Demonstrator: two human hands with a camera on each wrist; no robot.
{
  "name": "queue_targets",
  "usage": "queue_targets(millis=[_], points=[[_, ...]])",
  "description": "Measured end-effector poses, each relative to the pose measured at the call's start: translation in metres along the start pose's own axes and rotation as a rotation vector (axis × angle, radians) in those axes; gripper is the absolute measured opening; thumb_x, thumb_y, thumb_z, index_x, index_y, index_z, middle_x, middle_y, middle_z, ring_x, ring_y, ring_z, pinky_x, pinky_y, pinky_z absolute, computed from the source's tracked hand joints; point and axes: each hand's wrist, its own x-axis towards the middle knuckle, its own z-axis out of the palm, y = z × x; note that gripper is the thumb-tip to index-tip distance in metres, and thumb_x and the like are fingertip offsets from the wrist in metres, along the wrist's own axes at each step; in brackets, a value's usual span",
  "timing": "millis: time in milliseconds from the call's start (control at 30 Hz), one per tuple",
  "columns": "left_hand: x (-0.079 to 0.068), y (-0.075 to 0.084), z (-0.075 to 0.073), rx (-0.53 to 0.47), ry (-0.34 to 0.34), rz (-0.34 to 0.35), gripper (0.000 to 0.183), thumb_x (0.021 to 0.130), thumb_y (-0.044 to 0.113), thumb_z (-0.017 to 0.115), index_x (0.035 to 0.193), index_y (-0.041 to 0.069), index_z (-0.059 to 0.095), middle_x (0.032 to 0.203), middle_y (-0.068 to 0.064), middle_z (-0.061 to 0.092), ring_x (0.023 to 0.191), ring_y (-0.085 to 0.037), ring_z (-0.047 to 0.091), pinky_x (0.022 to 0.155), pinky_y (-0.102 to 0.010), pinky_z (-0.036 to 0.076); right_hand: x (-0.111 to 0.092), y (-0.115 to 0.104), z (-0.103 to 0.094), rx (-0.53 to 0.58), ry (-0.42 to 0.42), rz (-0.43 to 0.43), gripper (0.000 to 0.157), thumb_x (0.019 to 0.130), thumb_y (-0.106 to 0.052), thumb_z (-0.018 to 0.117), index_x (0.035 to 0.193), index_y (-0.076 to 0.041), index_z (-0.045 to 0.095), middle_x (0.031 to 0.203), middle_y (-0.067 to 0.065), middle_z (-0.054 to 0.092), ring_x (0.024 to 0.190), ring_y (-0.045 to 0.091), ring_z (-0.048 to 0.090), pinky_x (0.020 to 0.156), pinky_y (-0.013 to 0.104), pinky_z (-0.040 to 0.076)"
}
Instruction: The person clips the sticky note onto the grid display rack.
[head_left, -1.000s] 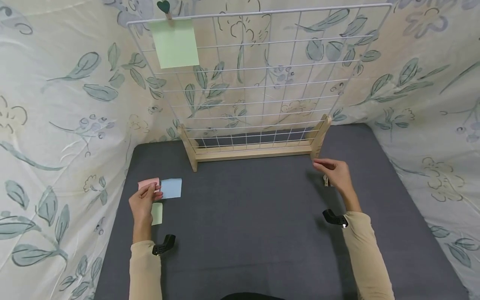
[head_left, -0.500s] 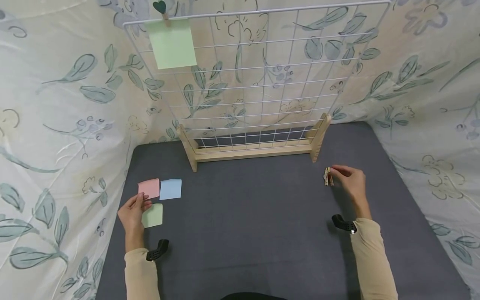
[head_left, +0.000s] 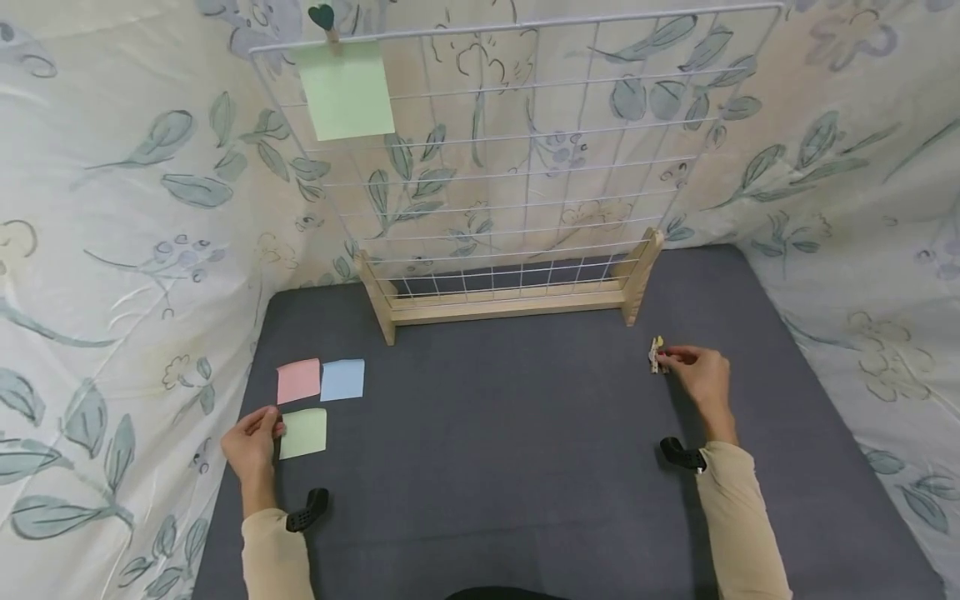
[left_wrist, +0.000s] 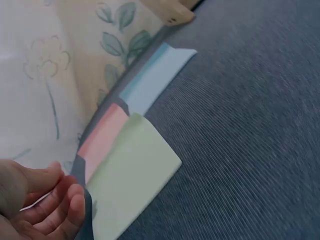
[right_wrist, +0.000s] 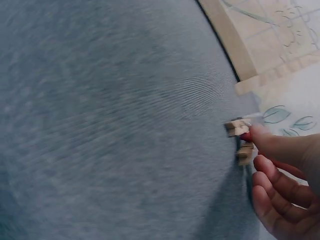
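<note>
In the head view my left hand (head_left: 253, 443) is beside the left edge of a green sticky note (head_left: 304, 433). The left wrist view shows its fingers loosely bent, holding nothing, just short of the note. A pink sticky note (head_left: 298, 381) and a blue sticky note (head_left: 342, 379) lie side by side beyond the green one. At the right, my right hand (head_left: 702, 379) pinches a small wooden clothespin with a red piece (right_wrist: 245, 136) between thumb and forefinger. Other small wooden clothespins (right_wrist: 244, 153) lie right against it; the fingertips partly hide them.
A white wire grid (head_left: 525, 175) stands upright in a wooden base (head_left: 510, 308) at the back. A clothespin with a dark green heart (head_left: 322, 17) holds a light green sheet (head_left: 345, 92) at its top left. Floral cloth (head_left: 112, 250) surrounds the dark grey table (head_left: 480, 450).
My left hand has moved down and left, away from the pink note to the green note's edge. My right hand has moved from near the grid base to the clothespins and pinched one.
</note>
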Motion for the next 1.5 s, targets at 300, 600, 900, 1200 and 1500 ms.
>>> queue_targets(millis=[300, 600, 900, 1200, 1500], points=[[-0.001, -0.002, 0.000, 0.274, 0.024, 0.083, 0.021, 0.090, -0.001, 0.068, 0.107, -0.013, 0.068, 0.073, -0.007, 0.066, 0.049, 0.004, 0.053, 0.046, -0.008, 0.047, -0.002, -0.004, 0.002, -0.047, 0.026, -0.037, 0.028, 0.086, -0.023, 0.078, 0.098, 0.002, 0.076, 0.084, 0.017, 0.073, 0.064, 0.011, 0.059, 0.052, 0.023, 0.042], [0.001, -0.002, -0.001, 0.507, -0.015, 0.179, 0.018, 0.087, 0.001, 0.070, 0.101, -0.009, 0.072, 0.087, -0.026, 0.068, 0.068, -0.020, 0.054, 0.046, -0.013, 0.033, 0.001, -0.011, -0.001, -0.082, -0.039, -0.038, 0.021, 0.085, -0.014, 0.076, 0.091, 0.006, 0.075, 0.080, 0.019, 0.072, 0.066, 0.025, 0.064, 0.053, 0.030, 0.043], [0.001, -0.004, 0.002, 0.528, -0.023, 0.230, 0.013, 0.088, 0.001, 0.069, 0.096, -0.010, 0.072, 0.087, -0.027, 0.067, 0.073, -0.029, 0.056, 0.050, -0.019, 0.033, 0.000, -0.012, -0.009, -0.077, -0.056, -0.025, 0.020, 0.089, -0.011, 0.072, 0.095, 0.009, 0.073, 0.087, 0.023, 0.071, 0.073, 0.031, 0.064, 0.056, 0.031, 0.045], [-0.001, 0.002, -0.002, 0.523, -0.027, 0.186, 0.017, 0.089, 0.004, 0.070, 0.096, -0.012, 0.071, 0.083, -0.026, 0.066, 0.060, -0.015, 0.051, 0.044, -0.016, 0.033, 0.002, -0.007, -0.015, -0.015, -0.013, -0.043, 0.026, 0.091, -0.012, 0.071, 0.103, 0.011, 0.070, 0.091, 0.026, 0.071, 0.065, 0.009, 0.058, 0.052, 0.019, 0.042], [0.000, 0.001, -0.004, 0.442, -0.127, 0.141, 0.021, 0.092, 0.006, 0.068, 0.100, -0.014, 0.068, 0.079, -0.021, 0.068, 0.053, -0.005, 0.054, 0.042, -0.015, 0.044, 0.001, -0.003, -0.017, -0.015, -0.037, -0.014, 0.027, 0.092, -0.017, 0.072, 0.100, 0.008, 0.073, 0.087, 0.023, 0.072, 0.064, 0.007, 0.054, 0.050, 0.019, 0.039]])
